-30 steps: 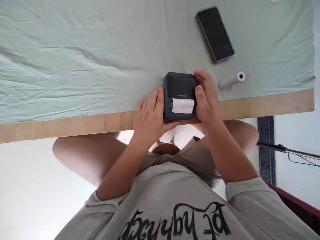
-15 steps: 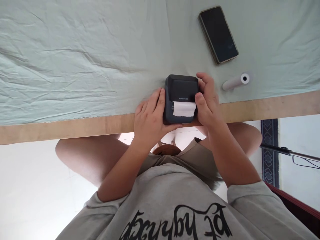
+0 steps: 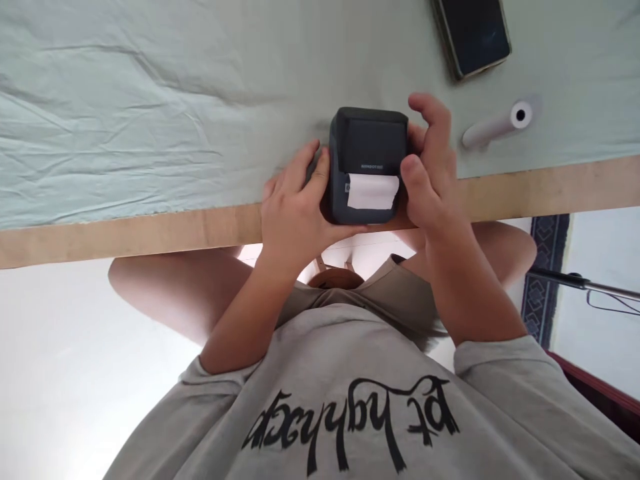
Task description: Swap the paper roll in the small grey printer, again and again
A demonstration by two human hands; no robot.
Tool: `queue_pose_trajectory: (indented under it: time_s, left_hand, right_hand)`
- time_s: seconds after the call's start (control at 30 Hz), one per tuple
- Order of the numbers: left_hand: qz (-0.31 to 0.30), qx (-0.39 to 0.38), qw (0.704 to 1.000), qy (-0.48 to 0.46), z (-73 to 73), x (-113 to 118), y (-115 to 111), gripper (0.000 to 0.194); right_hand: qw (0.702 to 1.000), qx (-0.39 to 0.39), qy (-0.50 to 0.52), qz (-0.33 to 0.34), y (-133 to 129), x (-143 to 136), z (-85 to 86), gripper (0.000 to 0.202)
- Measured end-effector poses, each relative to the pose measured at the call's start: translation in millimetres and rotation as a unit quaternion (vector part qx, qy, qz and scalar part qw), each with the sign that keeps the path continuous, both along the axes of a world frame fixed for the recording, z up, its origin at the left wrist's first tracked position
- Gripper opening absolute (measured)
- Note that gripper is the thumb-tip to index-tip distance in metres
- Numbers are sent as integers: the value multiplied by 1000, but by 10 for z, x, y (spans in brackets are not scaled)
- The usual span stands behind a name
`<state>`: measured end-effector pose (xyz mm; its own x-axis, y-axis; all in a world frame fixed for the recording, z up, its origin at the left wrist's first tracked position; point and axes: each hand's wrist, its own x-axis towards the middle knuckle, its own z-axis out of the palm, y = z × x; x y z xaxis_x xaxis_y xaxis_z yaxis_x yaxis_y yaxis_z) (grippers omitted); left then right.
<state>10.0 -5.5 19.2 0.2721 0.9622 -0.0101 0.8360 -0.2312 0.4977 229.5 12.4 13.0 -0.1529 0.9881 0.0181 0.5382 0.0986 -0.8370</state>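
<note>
A small dark thermal printer [image 3: 373, 141] sits near the table's front edge, with a short strip of white paper [image 3: 373, 192] sticking out of its slot. My left hand [image 3: 296, 207] holds the printer's left side, its fingers along the side wall and its thumb stretched across the front edge. At the printer's right side, my right hand [image 3: 434, 167] has its index finger raised and its thumb lifted away from the casing. Its other fingers are partly hidden beside the printer. To the right lies a white paper roll [image 3: 493, 127] with a dark core.
A smartphone [image 3: 475, 33] lies at the upper right, cut off by the frame edge. Pale green cloth [image 3: 240, 80] covers the table, whose bare wooden edge [image 3: 210, 229] runs along the front. A dark pole [image 3: 565, 279] stands off at the right.
The view has shifted, so the table's contents appear higher and further right. My right thumb has come off the printer's side and the right hand's fingers have spread.
</note>
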Motion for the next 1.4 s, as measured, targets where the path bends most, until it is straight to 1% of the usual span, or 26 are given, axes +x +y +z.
queue_pose_trajectory:
  time_s: [0.13, 0.27, 0.37, 0.43, 0.5, 0.57, 0.63, 0.73, 0.8, 0.83, 0.9, 1.03, 1.1, 1.17, 1.23, 1.27, 1.33, 1.37, 1.4]
  left_hand:
    - [-3, -18, 1000, -10, 16, 2, -3, 102]
    - [-13, -10, 1000, -23, 12, 6, -24, 103]
    - [-6, -2, 999, -35, 5, 16, -40, 92]
    - [5, 7, 999, -38, -11, 24, -51, 86]
    - [8, 15, 999, -37, -31, 31, -60, 83]
    - [6, 19, 999, -41, -47, 34, -65, 82]
    - [3, 17, 999, -48, -55, 35, -66, 82]
    - [3, 9, 999, -52, -51, 37, -61, 84]
    - [4, 5, 999, -51, -46, 38, -59, 84]
    - [4, 4, 999, -49, -44, 39, -59, 84]
    - [4, 4, 999, -47, -43, 42, -62, 85]
    - [5, 12, 999, -47, -51, 44, -72, 83]
    - [5, 17, 999, -45, -56, 37, -76, 82]
    - [1, 22, 999, -48, -60, 24, -80, 79]
    - [-6, 24, 998, -57, -61, 9, -83, 76]
    - [-10, 25, 998, -62, -61, 2, -85, 75]
    - [-20, 28, 997, -70, -59, -7, -88, 76]
    - [-23, 29, 997, -72, -59, -9, -90, 77]
    - [-25, 31, 997, -73, -58, -10, -92, 78]
  right_hand:
    - [997, 73, -10, 12, 15, -25, 2, 67]
    - [997, 75, -8, 14, 45, -13, -51, 72]
    - [997, 68, 6, 19, 40, 19, -78, 73]
    - [996, 89, 6, 2, 23, 39, -63, 71]
    - [993, 115, -13, -35, 10, 43, -3, 63]
    - [990, 122, -34, -67, 14, 17, 105, 53]
    - [989, 120, -39, -78, 42, -44, 250, 40]
    - [982, 153, -52, -96, 113, -174, 468, 18]
    - [973, 182, -83, -113, 162, -245, 562, 8]
    - [969, 190, -104, -116, 185, -265, 584, 6]
    - [968, 183, -148, -89, 231, -267, 572, 7]
    - [966, 114, -228, 40, 373, -134, 411, 14]
    - [965, 84, -232, 84, 479, -45, 335, 23]
    - [968, 60, -214, 113, 596, 13, 303, 33]
    - [964, 42, -217, 148, 695, 18, 331, 37]
    - [957, 32, -241, 161, 726, 1, 372, 38]
    - [935, 9, -312, 168, 730, -52, 502, 39]
    - [928, 0, -336, 161, 698, -76, 582, 39]
    - [929, -7, -338, 153, 644, -89, 663, 40]
